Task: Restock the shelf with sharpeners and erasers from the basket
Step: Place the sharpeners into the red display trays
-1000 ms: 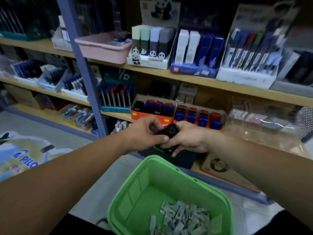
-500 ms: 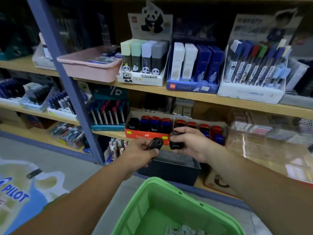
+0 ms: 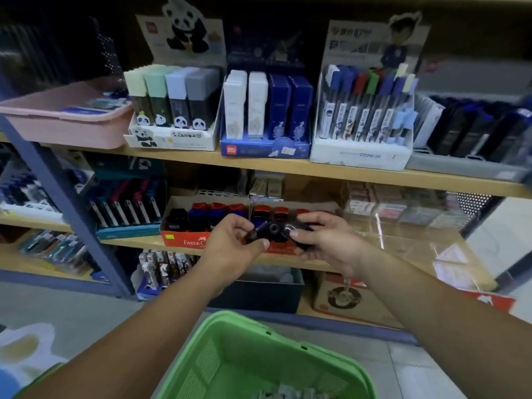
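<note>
My left hand (image 3: 233, 246) pinches a small black sharpener (image 3: 260, 231) between thumb and fingers. Right beside it, my right hand (image 3: 325, 240) grips another black sharpener (image 3: 283, 233); the two pieces touch in front of the orange sharpener display box (image 3: 184, 240) on the middle shelf. That box holds rows of black, blue and red sharpeners (image 3: 213, 214). Below my arms sits the green basket (image 3: 239, 338), with a few white erasers (image 3: 288, 392) showing at the bottom edge.
A clear plastic case (image 3: 403, 223) of erasers stands right of the orange box. The upper shelf (image 3: 288, 168) carries a pink tray (image 3: 63, 122), panda boxes and pen displays. A blue upright post (image 3: 66, 203) runs down the left. A dark bin (image 3: 259, 292) sits below.
Both hands rose from above the basket to the front of the orange box. The sharpeners, apart half a second ago, are together again. The camera moved closer to the shelf.
</note>
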Demonstrator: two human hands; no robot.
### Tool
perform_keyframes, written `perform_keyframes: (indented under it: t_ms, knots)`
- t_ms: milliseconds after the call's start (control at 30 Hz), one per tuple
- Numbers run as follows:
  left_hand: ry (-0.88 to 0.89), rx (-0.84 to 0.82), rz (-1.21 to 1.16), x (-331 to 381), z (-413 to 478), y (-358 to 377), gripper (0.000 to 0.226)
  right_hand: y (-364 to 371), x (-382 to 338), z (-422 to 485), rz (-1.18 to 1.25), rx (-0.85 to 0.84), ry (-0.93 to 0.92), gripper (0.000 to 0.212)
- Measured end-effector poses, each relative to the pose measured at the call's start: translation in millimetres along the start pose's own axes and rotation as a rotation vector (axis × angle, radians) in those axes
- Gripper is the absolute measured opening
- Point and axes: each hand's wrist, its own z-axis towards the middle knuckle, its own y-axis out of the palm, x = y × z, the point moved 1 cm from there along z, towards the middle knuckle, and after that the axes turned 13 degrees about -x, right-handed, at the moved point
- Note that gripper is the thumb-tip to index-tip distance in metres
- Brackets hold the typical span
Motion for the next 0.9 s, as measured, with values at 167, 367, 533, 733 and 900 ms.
perform_keyframes:
  t_ms: [167,367,533,733,900]
  knots:
    - [0.124,-0.04,0.15,30.6,40.3,28.9,0.027,-46.9,-6.2,-20.7,-0.107,0.321,-0.186,0.032]
    - [0.216,-0.048,0.403,60.8,102.8,73.9,0.039,-78.1,-0.2,-23.4,-0.178,0.496,-0.265,0.054]
    - [0.187,-0.17,0.723,51.5,123.2,88.8,0.032,-93.6,11.4,-17.1,-0.146,0.546,-0.279,0.036]
    - [0.165,-0.25,0.792,51.5,136.3,101.4,0.033,-103.0,16.0,-8.3,-0.112,0.602,-0.302,0.034]
    - [0.171,-0.372,0.904,54.6,146.7,108.7,0.03,-104.6,16.1,-7.0,-0.139,0.598,-0.302,0.033]
